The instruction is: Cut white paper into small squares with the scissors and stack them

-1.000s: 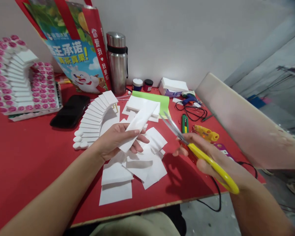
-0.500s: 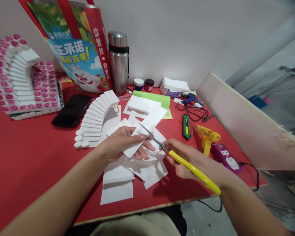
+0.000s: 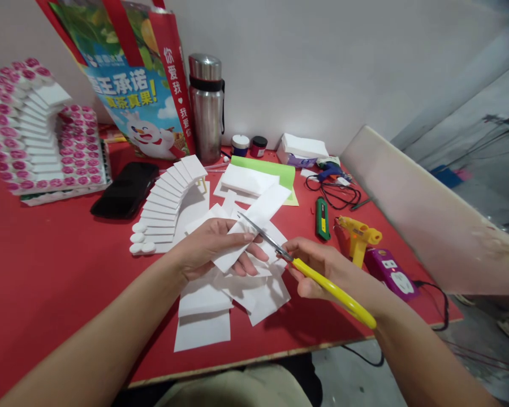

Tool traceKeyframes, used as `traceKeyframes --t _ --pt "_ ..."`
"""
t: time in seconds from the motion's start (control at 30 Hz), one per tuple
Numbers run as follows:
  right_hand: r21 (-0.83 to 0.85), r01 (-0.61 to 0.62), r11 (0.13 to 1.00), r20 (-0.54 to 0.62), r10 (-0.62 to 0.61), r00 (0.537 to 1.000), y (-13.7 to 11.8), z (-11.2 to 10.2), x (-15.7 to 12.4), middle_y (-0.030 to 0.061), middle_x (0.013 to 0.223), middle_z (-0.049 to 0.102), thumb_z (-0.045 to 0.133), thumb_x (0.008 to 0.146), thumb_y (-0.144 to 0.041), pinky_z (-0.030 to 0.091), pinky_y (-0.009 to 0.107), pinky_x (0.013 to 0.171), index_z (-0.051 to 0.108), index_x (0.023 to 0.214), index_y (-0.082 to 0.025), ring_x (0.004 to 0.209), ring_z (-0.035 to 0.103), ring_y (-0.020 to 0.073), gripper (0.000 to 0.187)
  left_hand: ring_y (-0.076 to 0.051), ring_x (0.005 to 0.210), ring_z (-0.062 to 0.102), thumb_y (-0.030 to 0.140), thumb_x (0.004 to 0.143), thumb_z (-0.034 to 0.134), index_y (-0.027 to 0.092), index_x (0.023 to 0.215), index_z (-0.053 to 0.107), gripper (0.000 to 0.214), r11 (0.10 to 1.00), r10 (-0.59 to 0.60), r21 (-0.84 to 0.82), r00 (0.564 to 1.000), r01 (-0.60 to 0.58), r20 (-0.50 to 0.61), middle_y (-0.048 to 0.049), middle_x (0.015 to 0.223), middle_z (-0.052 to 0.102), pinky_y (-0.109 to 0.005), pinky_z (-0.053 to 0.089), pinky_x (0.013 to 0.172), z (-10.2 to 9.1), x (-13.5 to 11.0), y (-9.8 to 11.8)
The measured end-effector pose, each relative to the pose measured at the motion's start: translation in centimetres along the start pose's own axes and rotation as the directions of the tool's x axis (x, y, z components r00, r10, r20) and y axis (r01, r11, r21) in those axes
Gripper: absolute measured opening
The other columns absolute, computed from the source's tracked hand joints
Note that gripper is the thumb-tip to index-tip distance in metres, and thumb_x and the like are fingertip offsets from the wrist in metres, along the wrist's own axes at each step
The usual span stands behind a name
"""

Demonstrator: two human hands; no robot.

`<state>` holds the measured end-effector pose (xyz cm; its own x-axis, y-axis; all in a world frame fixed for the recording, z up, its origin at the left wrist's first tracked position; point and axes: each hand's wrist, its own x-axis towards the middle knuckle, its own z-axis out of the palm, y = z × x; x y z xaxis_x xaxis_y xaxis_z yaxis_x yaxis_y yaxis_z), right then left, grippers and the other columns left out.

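My left hand (image 3: 212, 249) grips a long white foam strip (image 3: 258, 217) that slants up to the right above the red table (image 3: 46, 271). My right hand (image 3: 322, 271) is closed on the yellow-handled scissors (image 3: 309, 268), and their blades reach the strip's edge near my left fingertips. Several loose white sheets (image 3: 203, 316) lie under both hands. A white model staircase (image 3: 165, 203) stands just left of my left hand.
A pink-dotted staircase model (image 3: 38, 135), a black phone (image 3: 125, 189), a printed bag (image 3: 139, 85) and a steel flask (image 3: 206, 107) stand at the back. A green cutter (image 3: 321, 217), yellow glue gun (image 3: 358, 234), purple socket (image 3: 390, 274) and cables lie right. A pale board (image 3: 424, 209) leans at the right edge.
My right hand has carried the scissors left and down from mid-air to the strip, and the blades now meet its edge. My left hand has kept the strip nearly still.
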<state>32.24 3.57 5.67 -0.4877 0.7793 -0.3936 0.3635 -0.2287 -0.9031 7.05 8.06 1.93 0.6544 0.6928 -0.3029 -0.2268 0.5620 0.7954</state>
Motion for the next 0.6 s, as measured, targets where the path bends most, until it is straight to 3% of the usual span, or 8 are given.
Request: traceKeyframes --t 0.13,0.27,0.6 --pt "0.006 -0.009 1.0 -0.026 0.009 1.0 0.2 0.02 0.14 0.0036 0.098 0.06 0.083 0.076 -0.052 0.043 0.026 0.07 0.059 0.112 -0.018 0.084 0.052 0.0162 0.055 -0.014 0.053 0.07 0.029 0.089 0.075 0.007 0.089 0.073 0.022 1.0 -0.007 0.017 1.0 0.007 -0.006 -0.0111 0.062 0.074 -0.017 0.055 0.052 0.05 -0.01 0.0" --pt "0.016 -0.029 0.999 -0.057 0.03 0.998 0.15 0.14 0.14 0.0007 0.089 0.058 0.085 0.074 -0.05 0.042 0.025 0.067 0.06 0.109 -0.017 0.077 0.049 0.0135 0.054 -0.015 0.055 0.071 0.029 0.087 0.078 0.008 0.09 0.073 0.022 1.0 -0.008 0.012 1.0 0.008 -0.02 -0.0122 0.075 0.079 -0.019 0.056 0.052 -0.07 0.05 -0.17" --pt "-0.007 -0.037 0.999 -0.101 0.036 0.994 0.52 0.33 0.41 -0.0045 0.073 0.051 0.086 0.072 -0.051 0.037 0.023 0.06 0.062 0.104 -0.016 0.067 0.045 0.0109 0.053 -0.014 0.055 0.072 0.029 0.087 0.078 0.008 0.09 0.072 0.022 1.0 -0.007 0.029 1.0 0.008 -0.028 -0.0136 0.086 0.08 -0.02 0.057 0.053 -0.18 -0.02 -0.22"
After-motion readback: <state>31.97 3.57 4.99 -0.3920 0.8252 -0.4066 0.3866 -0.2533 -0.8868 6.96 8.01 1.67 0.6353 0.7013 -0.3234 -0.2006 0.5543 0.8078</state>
